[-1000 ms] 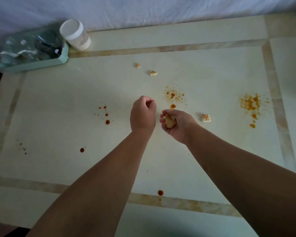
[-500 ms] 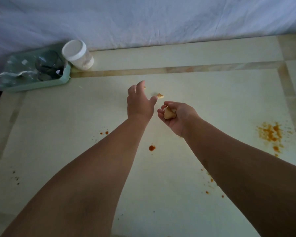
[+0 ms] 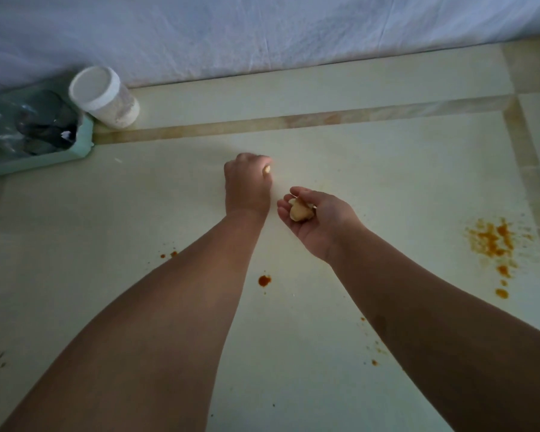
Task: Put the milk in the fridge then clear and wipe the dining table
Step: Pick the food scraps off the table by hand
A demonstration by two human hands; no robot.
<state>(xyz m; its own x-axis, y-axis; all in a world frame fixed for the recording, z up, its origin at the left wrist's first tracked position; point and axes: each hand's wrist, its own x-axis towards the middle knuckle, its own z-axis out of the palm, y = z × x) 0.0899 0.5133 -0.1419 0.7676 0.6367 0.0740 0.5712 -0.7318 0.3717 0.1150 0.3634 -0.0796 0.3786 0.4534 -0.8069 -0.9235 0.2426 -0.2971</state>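
Now curled round a crumb [image 3: 266,169], left hand [image 3: 247,185] nears right hand [image 3: 318,222] cupping scraps [image 3: 300,210].

Smooth, perhaps stone table [image 3: 340,157]; creased cloth [image 3: 262,32] behind.

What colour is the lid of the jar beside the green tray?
White. The lid shows best in the head view, at the table's far left.

No readable text anywhere (the jar [image 3: 106,96] shows no legible label).
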